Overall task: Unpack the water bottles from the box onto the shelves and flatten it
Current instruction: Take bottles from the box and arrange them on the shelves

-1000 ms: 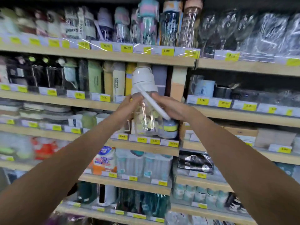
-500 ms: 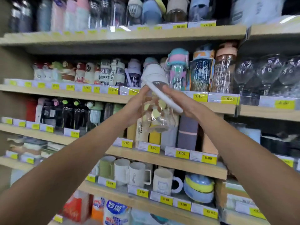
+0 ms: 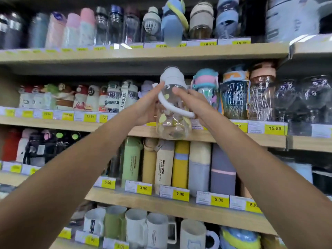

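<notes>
Water bottle (image 3: 171, 112) held between both hands, clear of any shelf. Right hand (image 3: 195, 103) wraps its right side, thumb on the front wall. Left hand (image 3: 146, 106) clasps the left side, thumb lying up toward the cap (image 3: 172, 76). Long axis near upright, cap uppermost, both hands about equally near. Base hangs level with the front lip of the shelf (image 3: 255, 139), before a gap left of a pink-and-teal bottle (image 3: 205, 85). Likely next: push forward into that gap. Body clear plastic with pale printed shapes. Cap white. White strap (image 3: 179, 110) loops across the front. Box not in view.
</notes>
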Demonstrator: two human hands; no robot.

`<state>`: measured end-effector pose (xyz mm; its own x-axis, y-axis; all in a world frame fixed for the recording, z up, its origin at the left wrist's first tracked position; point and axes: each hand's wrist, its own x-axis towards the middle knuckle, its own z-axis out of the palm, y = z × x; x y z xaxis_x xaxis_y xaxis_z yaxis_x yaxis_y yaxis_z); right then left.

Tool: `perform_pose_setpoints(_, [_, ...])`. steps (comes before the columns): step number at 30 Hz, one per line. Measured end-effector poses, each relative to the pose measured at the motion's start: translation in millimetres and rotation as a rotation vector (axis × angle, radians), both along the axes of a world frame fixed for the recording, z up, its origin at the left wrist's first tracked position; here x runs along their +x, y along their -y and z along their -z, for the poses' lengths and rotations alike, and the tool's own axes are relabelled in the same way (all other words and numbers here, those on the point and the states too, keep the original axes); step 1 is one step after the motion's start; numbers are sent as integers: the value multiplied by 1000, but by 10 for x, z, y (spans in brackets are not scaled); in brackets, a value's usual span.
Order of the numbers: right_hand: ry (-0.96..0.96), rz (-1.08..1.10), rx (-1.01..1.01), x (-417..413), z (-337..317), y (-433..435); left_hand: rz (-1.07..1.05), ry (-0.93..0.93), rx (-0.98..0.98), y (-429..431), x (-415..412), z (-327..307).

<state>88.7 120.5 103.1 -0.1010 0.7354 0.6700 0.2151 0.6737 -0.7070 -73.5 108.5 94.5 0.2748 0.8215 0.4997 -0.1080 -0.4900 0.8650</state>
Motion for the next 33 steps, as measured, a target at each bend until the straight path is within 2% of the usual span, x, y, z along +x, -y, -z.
perform_pose_setpoints(4, [-8, 73, -2, -74, -111, -81, 115, -41, -17, -127, -78, -135])
perform_pose_setpoints(9, [-39, 83, 6, -257, -302, -142, 80, -38, -71, -307, -249, -332])
perform_pose_setpoints(14, [-104, 117, 35, -392, -394, -168, 128, 106, -76, -496, -305, -324])
perform_pose_setpoints(16, [-149, 160, 122, -424, -463, -169, 152, 198, -88, -583, -297, -312])
perform_pose_setpoints(20, [18, 373, 267, -492, -509, -144, 162, 382, -72, -643, -216, -324])
perform_pose_setpoints(22, [116, 454, 320, -484, -456, -131, 115, 418, -50, -670, -164, -321])
perform_pose_setpoints(27, [309, 532, 350, -382, -297, -145, -84, 409, -12, -811, -58, -340])
perform_pose_setpoints(33, [326, 525, 323, -349, -183, -209, -261, 295, 110, -904, 46, -403])
